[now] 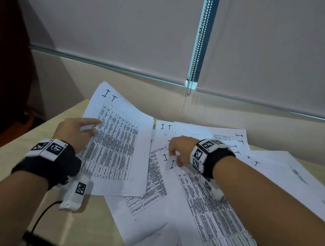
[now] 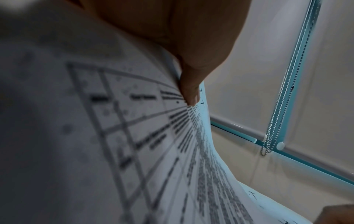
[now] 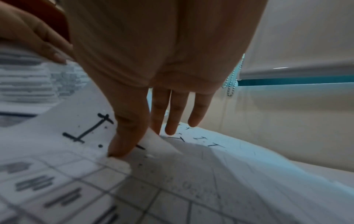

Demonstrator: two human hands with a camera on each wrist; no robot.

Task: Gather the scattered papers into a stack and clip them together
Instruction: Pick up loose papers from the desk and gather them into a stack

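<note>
head view: printed sheets lie scattered and overlapping on a pale wooden counter (image 1: pixel 4 169) set against a wall with drawn roller blinds (image 1: pixel 126 28) and a hanging bead chain (image 1: pixel 199 42). no container appears; the papers rest directly on the counter or on one another. each sheet carries a dense table and a handwritten "i.t" near one short edge.

left hand (image 1: pixel 74 130): thumb on top and fingers beneath pinch the left long edge of a small stack of sheets (image 1: pixel 117 144), whose far end lifts off the counter and curves upward. its long axis runs away from the person, the "i.t" end pointing toward the wall and slightly left. left wrist view: a finger presses the printed face where the stack (image 2: pixel 153 151) bends.

right hand (image 1: pixel 179 151): fingers point down and left, the thumb and forefinger nipping the raised near-left corner of a loose sheet (image 1: pixel 209 212). its long axis runs diagonally, the headed end toward the wall, the other end toward the near right. right wrist view: the thumb (image 3: pixel 126 136) bears on the curled corner beside the inked "i", the remaining fingers extended above further sheets (image 3: pixel 210 145).

other sheets (image 1: pixel 270 165) fan out to the right, headings at differing angles.
</note>
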